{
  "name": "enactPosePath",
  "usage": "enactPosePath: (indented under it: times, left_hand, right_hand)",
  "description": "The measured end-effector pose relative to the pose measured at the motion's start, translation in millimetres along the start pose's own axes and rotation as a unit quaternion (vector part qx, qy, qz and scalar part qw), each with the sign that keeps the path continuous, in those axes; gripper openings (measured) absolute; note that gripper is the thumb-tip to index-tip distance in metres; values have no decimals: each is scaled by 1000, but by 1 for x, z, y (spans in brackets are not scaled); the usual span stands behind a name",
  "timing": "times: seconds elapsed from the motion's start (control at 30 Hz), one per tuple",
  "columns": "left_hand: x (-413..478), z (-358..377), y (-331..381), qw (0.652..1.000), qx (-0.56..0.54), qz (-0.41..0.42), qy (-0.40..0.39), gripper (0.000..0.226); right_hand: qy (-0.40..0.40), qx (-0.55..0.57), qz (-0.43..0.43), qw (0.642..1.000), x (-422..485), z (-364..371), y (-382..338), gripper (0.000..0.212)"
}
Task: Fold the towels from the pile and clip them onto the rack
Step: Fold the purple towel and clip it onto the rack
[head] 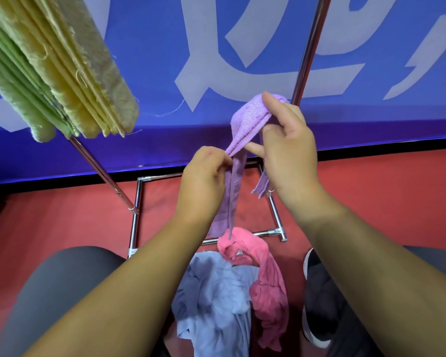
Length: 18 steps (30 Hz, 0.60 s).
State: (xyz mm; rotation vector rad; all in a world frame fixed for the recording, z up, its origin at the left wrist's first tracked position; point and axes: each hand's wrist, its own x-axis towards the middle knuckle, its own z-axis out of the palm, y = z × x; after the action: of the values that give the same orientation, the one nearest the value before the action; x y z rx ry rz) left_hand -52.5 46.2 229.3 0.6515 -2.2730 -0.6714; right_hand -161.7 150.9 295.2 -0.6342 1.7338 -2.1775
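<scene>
left hand (204,181): was bare, plain, carried no markings.
right hand (289,150): was bare too; showed a short, plain thumbnail.
forearms (119,300): ran bare all the way to the bottom edge of view.
left leg (57,287): was covered in smooth mid-grey fabric, close-fitting, plain.
right leg (428,253): wore the same grey; showed only as a sliver past the forearm.
shoe (317,305): sat on the right side; had a dark, puckered, quilted-looking upper and a white sole rim along the edge.
</scene>
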Motion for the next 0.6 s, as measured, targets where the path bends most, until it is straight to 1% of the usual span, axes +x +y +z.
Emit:
enactPosePath:
  times: [0.13,0.2,0.27,0.33,0.4,0.47,0.6]
  left_hand:
    - [-1,11,-3,999,-14,2,29,22]
    - [-2,18,1,1000,-6,8,25,22]
    - [-5,24,6,1000,-8,-5,8,14]
    - [-7,30,9,1000,-13,-27,-8,3]
    - [-7,35,8,998,-36,-56,-6,8]
    - [-6,35,6,993,-73,-96,14,10]
    - [-2,34,4,979,-114,-167,31,12]
  right_hand:
    - [10,16,9,1000,-2,2,-1,54]
    - [14,10,12,1000,-3,2,-2,54]
    - [18,7,15,1000,-3,1,-3,54]
    - [22,8,18,1000,-3,0,-4,54]
    - [23,13,18,999,-3,-1,-5,53]
    - [25,19,20,999,-1,-2,-5,53]
    - [36,17,21,999,4,-6,-5,53]
